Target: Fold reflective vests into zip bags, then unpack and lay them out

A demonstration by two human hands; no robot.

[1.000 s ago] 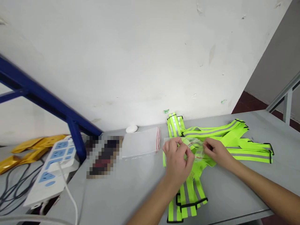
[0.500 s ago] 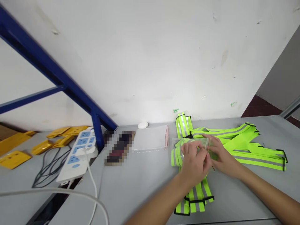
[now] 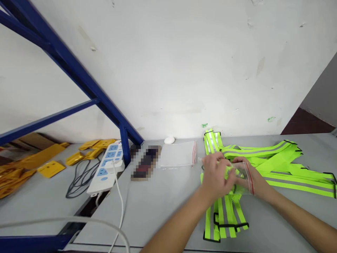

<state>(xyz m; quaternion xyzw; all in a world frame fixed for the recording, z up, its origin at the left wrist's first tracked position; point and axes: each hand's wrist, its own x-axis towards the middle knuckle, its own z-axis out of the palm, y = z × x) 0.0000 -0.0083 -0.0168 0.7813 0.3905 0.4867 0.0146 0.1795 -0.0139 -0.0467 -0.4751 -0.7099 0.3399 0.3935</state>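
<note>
Clear bag (image 3: 240,188) looks light, limp, slippery, best held at its red three-o'clock edge (image 3: 250,178); left hand (image 3: 215,175) pinches it, right hand (image 3: 258,181) grip unclear.

no wording, brand or number can be read anywhere. left of the fingers (image 3: 216,162), the power strip (image 3: 102,172) shows dark socket slots on blue panels, with any lettering too small to make out. farther left, the yellow packet (image 3: 51,169) bears tiny dark marks, illegible. between strip and fingers, the flat item (image 3: 146,163) is pixelated past reading. on the clear bag (image 3: 243,188) at the fingers, a red line shows, with no legible print.
</note>
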